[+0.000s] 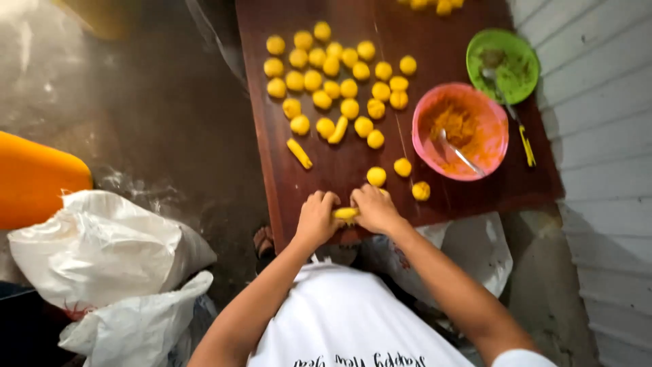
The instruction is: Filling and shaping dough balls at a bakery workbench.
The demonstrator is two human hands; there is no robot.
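Both hands, left hand (pixel 316 217) and right hand (pixel 374 208), are curled and pressed together around a yellow dough piece (pixel 346 214) at the near edge of the dark wooden board (pixel 435 41). It seems soft and pliable, best held gently at its ends. Farther up the board lie yellow dough balls (pixel 334 75); right of them, a pink bowl (pixel 424 109).

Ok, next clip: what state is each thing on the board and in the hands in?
Left hand: closed on the yellow dough piece.
Right hand: closed on the same piece.
Yellow dough piece: elongated, pressed between both hands.
Dough balls: rolled round, grouped on the wooden board.
Dough sticks: rolled long, lying flat.
Pink bowl: upright, holds orange filling and a spoon.
Green bowl: upright, nearly empty.
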